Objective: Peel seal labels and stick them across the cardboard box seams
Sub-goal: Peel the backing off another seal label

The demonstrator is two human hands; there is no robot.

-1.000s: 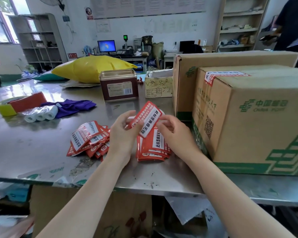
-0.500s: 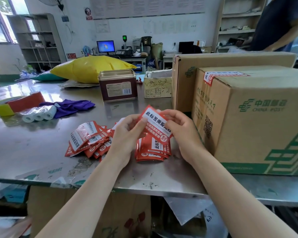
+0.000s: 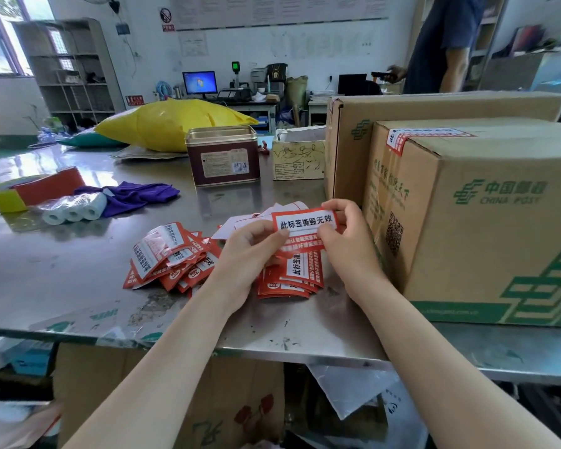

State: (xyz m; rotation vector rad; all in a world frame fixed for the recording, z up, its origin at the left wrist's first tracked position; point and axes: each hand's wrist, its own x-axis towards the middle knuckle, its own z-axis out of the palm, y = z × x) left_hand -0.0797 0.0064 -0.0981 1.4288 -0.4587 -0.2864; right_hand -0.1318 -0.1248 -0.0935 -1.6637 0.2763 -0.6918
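**Peel the label slowly, then carry it to the box seam**

In the lower middle of the frame your 2 forearms come up from the bottom edge and meet over the steel table (image 3: 62, 280). Your left hand (image 3: 250, 251) pinches the left end of the seal label (image 3: 305, 223) with thumb and fingers curled on it. Your right hand (image 3: 347, 241) pinches the right end in the same way. The label is held flat and level, facing you, above the stack of labels (image 3: 289, 277) that lies on the table under your hands. I cannot tell if the backing is already lifting.

My advice: start the peel from 1 corner only, with the right thumb, and pull the backing away at a low angle so the label does not curl or tear. Keep your fingertips off the sticky side as much as you can.

Just left of your hands, a loose heap of labels (image 3: 169, 257) lies spread out; do not let the sticky face touch it.

At the right of the frame stands the near cardboard box (image 3: 486, 222), close beside your right hand. It carries 1 applied label (image 3: 399, 140) over its upper left edge. Behind it stands a second box (image 3: 347, 140). Choose a seam without a label, put the middle of the label on the seam line, and press from the center outward.

Farther back, in the middle, a brown tin (image 3: 224, 157) stands on the table.
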